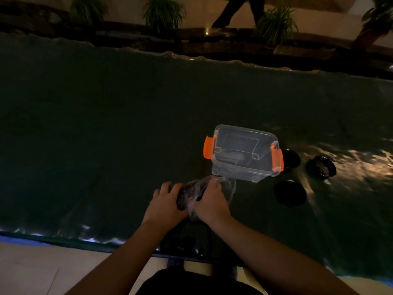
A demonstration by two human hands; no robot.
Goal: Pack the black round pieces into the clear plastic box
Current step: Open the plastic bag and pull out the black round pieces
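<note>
A clear plastic box (244, 169) with orange latches stands on the dark table, lid on, with dim shapes inside. Three black round pieces lie to its right: one (292, 159) beside the right latch, one (321, 167) farther right, one (290, 193) nearer me. Just in front of the box, both my hands grip a crinkled clear plastic bag (196, 188) with a dark object inside. My left hand (164, 204) holds its left side, my right hand (211, 202) its right side. The bag's contents are too dark to make out.
A dark green glossy cover (106, 135) spreads over the whole table, its near edge (85, 241) by my body. Potted plants (163, 11) line the far side, and a person's legs (234, 9) pass behind them. Light tiled floor (32, 269) lies below.
</note>
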